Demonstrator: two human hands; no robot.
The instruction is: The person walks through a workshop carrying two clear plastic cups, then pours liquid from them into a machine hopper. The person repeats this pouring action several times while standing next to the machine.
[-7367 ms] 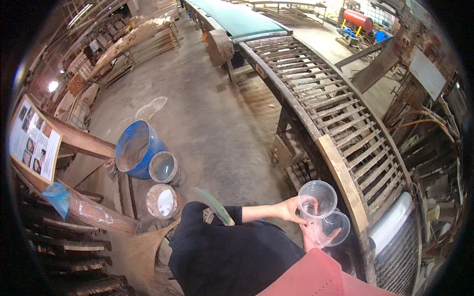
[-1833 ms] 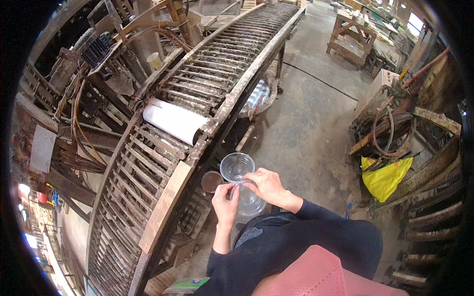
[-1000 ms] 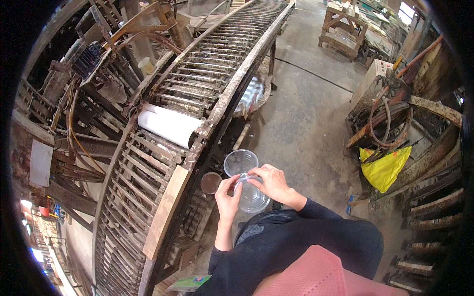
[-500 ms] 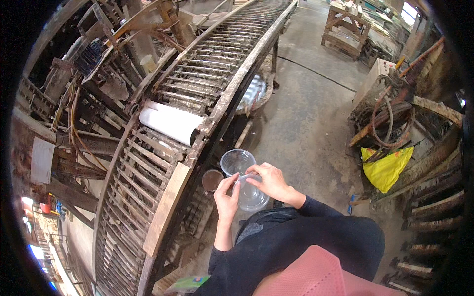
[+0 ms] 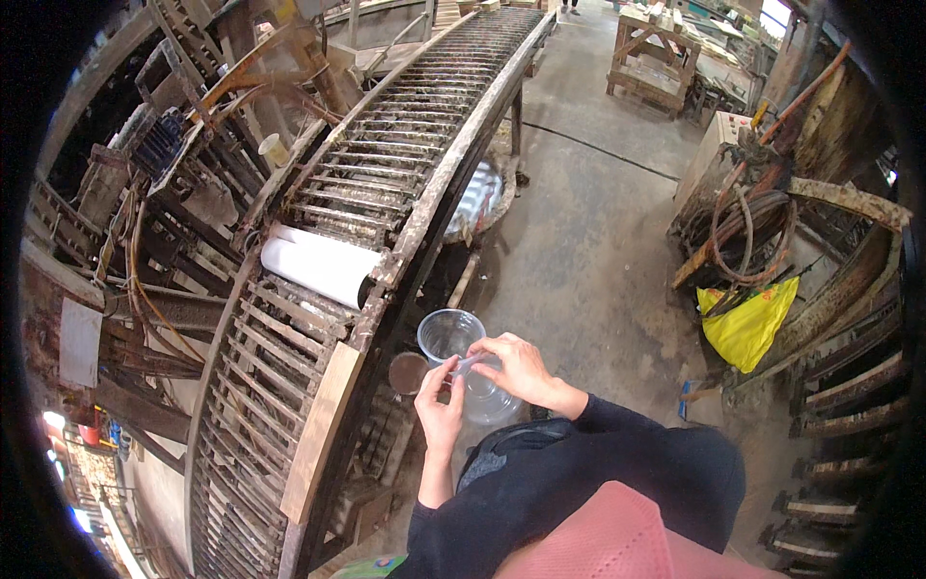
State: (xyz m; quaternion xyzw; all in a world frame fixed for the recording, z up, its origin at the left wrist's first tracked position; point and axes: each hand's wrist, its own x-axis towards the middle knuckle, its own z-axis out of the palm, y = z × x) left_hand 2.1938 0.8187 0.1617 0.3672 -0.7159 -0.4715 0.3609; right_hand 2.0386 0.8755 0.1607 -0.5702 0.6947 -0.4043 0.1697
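Note:
My left hand [image 5: 440, 415] and my right hand [image 5: 524, 371] meet in front of my body, fingers pinched together. Between their fingertips is a clear plastic piece, where two round see-through parts come together. The upper one is a clear plastic cup [image 5: 449, 331] with a wide rim, leaning up and to the left of my fingers. Below my fingers hangs the other, a clear round plastic piece [image 5: 494, 403], partly hidden by my right hand. I cannot tell whether the two parts are joined. A brown round-topped thing [image 5: 408, 373] sits just left of the cup.
A long slatted conveyor [image 5: 405, 145] runs along my left, a white roll [image 5: 318, 265] lying across it. A wooden board [image 5: 323, 434] lies along its near edge. On the right are a control box [image 5: 709, 159], coiled hose [image 5: 748, 232] and yellow bag [image 5: 748, 323]. A wooden stand [image 5: 651, 68] is farther off.
The surroundings have shifted slightly left in the view, and the nearer conveyor sits a little lower. My hands keep their pinch on the clear plastic. A person's feet now show at the far end.

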